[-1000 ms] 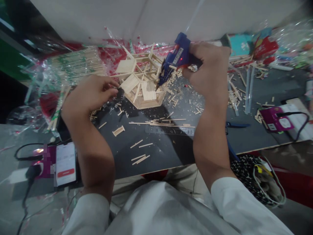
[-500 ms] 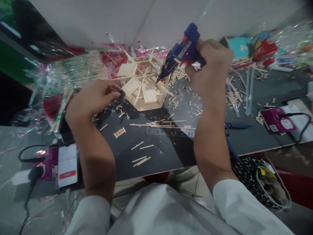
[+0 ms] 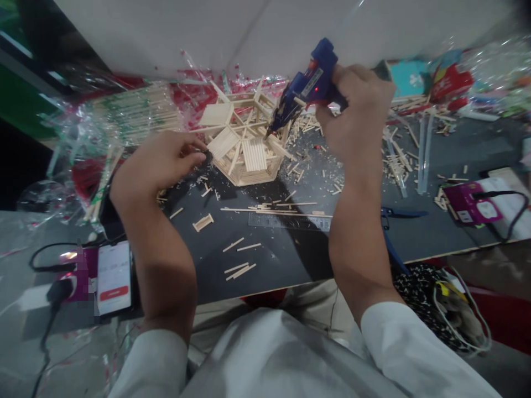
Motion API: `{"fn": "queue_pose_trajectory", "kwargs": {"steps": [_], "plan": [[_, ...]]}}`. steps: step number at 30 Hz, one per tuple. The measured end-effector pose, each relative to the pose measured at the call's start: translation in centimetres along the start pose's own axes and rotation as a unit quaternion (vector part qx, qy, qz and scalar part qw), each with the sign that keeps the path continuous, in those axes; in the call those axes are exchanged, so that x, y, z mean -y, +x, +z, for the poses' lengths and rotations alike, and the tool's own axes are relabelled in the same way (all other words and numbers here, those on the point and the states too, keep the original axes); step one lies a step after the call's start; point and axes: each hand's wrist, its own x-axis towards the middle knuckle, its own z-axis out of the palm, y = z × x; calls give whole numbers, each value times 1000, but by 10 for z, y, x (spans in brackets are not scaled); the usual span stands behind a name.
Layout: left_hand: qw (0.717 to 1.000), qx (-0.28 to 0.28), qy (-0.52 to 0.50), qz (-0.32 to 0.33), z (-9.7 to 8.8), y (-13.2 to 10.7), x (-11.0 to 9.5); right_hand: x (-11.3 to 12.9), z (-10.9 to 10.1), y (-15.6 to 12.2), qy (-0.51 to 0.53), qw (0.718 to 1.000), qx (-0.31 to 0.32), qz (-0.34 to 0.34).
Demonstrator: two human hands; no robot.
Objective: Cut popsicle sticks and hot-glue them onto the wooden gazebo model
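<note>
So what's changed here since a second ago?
The right hand has moved the glue gun up and right in the picture, while the tip shifted slightly left, near the upper right corner of the front panel. Nothing was taken up or let go. The left hand stays by the model; the loose sticks and ruler lie as they were.

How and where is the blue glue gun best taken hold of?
Probably by its handle, from the right, where the right hand grips it. The glue gun tilts with its handle toward that side and its nozzle slanting down-left to the wooden model. Keep off the nozzle; the lit red light suggests heat.
</note>
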Motion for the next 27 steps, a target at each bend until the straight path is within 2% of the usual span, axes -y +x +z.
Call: {"fn": "queue_pose_trajectory", "kwargs": {"steps": [10, 17, 24, 27], "plan": [[1000, -2, 5, -6, -1, -1, -2, 2, -5, -1, 6, 1000, 22, 13], [1000, 5, 12, -17, -1, 1, -4, 0, -4, -1, -6, 1000, -22, -4], [1000, 7, 17, -22, -3, -2, -6, 2, -11, -5, 19, 998, -36, 47], [1000, -5, 3, -4, -2, -2, -1, -2, -15, -8, 5, 993, -47, 106]]}}
